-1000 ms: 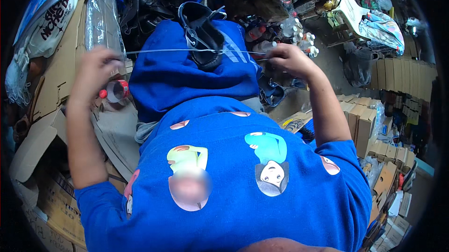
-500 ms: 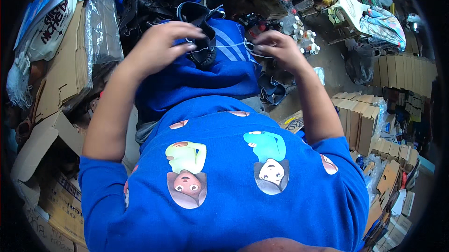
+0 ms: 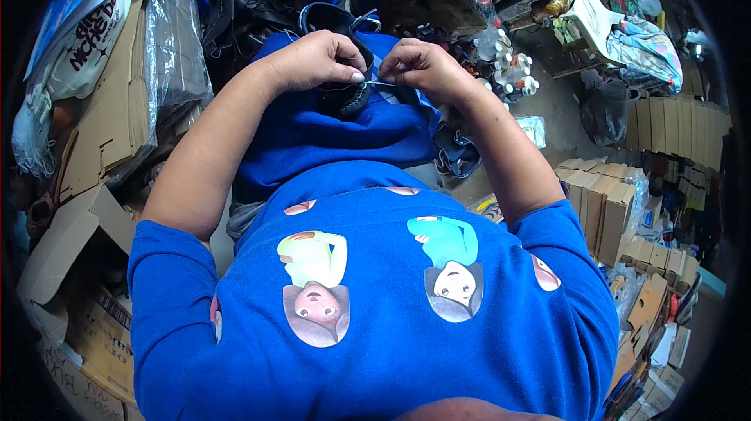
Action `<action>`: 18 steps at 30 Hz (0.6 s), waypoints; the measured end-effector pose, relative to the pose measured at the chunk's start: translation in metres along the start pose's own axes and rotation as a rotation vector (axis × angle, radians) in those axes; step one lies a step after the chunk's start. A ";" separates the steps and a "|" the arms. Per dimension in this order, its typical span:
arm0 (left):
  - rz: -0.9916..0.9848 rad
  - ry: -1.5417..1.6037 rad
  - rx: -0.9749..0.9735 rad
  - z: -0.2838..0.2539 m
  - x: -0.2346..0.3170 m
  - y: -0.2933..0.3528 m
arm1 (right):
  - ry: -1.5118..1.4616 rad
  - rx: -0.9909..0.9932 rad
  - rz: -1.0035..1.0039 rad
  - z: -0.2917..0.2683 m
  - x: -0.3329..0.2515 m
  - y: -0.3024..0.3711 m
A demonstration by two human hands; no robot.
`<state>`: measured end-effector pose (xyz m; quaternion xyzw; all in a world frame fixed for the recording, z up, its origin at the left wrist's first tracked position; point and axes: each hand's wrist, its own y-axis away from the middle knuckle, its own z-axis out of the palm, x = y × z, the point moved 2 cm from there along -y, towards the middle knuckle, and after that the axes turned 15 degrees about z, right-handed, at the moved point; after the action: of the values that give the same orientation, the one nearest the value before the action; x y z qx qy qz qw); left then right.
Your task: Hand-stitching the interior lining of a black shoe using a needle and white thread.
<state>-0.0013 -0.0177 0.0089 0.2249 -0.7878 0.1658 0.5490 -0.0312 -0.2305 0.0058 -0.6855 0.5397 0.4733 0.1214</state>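
Observation:
A black shoe (image 3: 344,100) with pale stitches along its edge rests on blue cloth (image 3: 313,136) over my lap. My left hand (image 3: 325,61) is over the shoe, thumb and fingers pinched at its edge. Close by on the right, my right hand (image 3: 426,69) is closed too, its fingertips pressed together. A white thread (image 3: 379,83) stretches in the short gap between both sets of fingertips. My fingers cover part of the shoe, and any needle is too small to make out.
Another dark shoe (image 3: 456,151) lies right of my lap. White-capped bottles (image 3: 512,73) stand beyond my right hand, near a white plastic chair (image 3: 591,14). Stacked cardboard boxes (image 3: 598,206) line the right; flattened cardboard (image 3: 109,116) and plastic wrap (image 3: 176,46) are at left.
Both hands have come together over the shoe: the left moved right, the right moved left. The thread span between them is shorter, and the left fingers have closed.

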 end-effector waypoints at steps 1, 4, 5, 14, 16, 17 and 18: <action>-0.083 0.154 -0.012 0.001 -0.001 0.000 | -0.031 -0.016 0.004 0.002 0.001 0.000; -0.090 0.214 0.003 0.003 -0.002 0.000 | -0.116 0.003 -0.017 0.012 0.007 0.001; -0.090 0.217 0.006 0.003 -0.004 0.001 | -0.113 -0.001 -0.016 0.016 0.008 0.002; -0.030 0.291 -0.063 0.003 -0.009 0.011 | 0.024 0.232 -0.037 0.028 -0.010 0.034; -0.019 0.291 -0.105 0.003 -0.010 0.011 | 0.050 0.261 -0.052 0.029 -0.012 0.036; -0.018 0.294 -0.102 0.002 -0.010 0.011 | 0.089 0.264 -0.057 0.028 -0.014 0.037; 0.004 0.240 -0.120 0.002 -0.010 0.010 | 0.128 0.269 -0.062 0.028 -0.015 0.037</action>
<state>-0.0051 -0.0082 -0.0013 0.1683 -0.7256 0.1451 0.6513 -0.0770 -0.2168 0.0162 -0.7081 0.5835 0.3483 0.1918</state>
